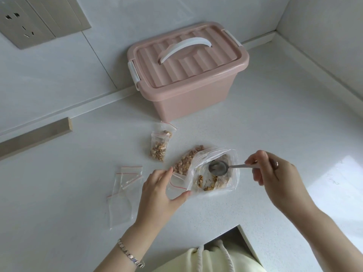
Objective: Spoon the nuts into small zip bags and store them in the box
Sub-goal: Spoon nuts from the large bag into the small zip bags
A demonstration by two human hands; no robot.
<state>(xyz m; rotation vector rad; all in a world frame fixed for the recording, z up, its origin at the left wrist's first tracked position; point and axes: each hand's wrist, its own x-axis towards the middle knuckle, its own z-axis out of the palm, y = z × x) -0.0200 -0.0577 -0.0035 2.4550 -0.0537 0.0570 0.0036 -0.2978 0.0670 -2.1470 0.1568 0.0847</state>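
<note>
Gleaming white counter (275,118), wall socket (21,22), left grip (161,191) holding small bag (176,185), right grip (273,169) pinching spoon (218,168)

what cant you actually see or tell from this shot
Head view only:
- Inside of the pink box: its lid is shut, so any stored bags are hidden.
- Small bag in the left hand: fingers cover part of it; open or sealed, unclear.
- Spoon bowl inside the large nut bag: plastic glare hides whether it holds nuts.
- Spoon handle end: covered by the right hand.
- Empty bags: clear and overlapping, so the count is uncertain.
</note>
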